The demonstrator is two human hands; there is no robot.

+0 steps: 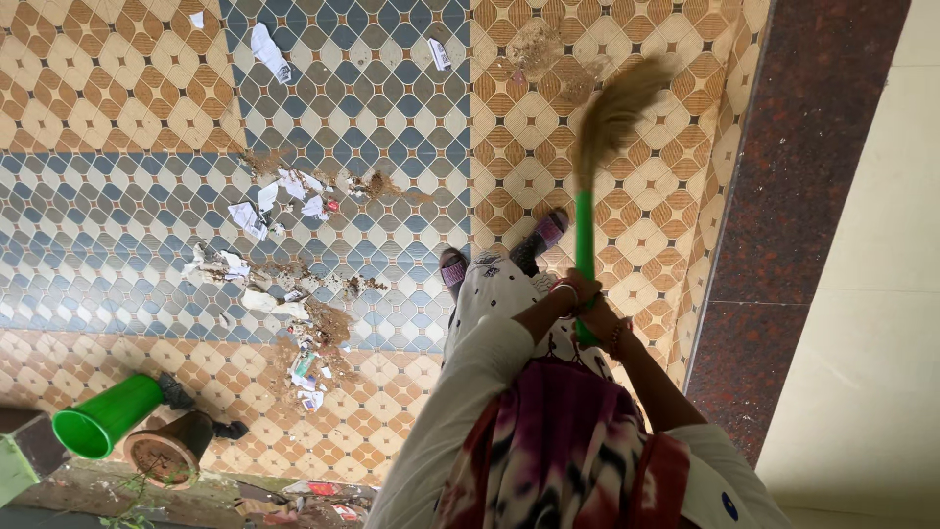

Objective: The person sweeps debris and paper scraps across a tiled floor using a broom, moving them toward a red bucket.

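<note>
- Tiled floor (127,88), patterned orange and blue-grey, runs to a dark stone border (813,147) at the right.
- Paper scraps and dirt (294,294) lie scattered left of the person's feet.
- Broom (587,186): green handle, straw head raised and blurred; judged mid-sweep.
- Left hand (576,291) and right hand (602,318), fingers wrapped tight around the handle.
- Next stroke likely needs the head carried left, toward the scraps.

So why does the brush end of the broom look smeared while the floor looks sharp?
In the head view the broom's bristles are streaked by motion blur, while its green handle, gripped by both the left hand and the right hand, is crisper; the tiled floor and paper scraps are sharp under soft, even light; straight edges bow slightly near the picture's border.
</note>
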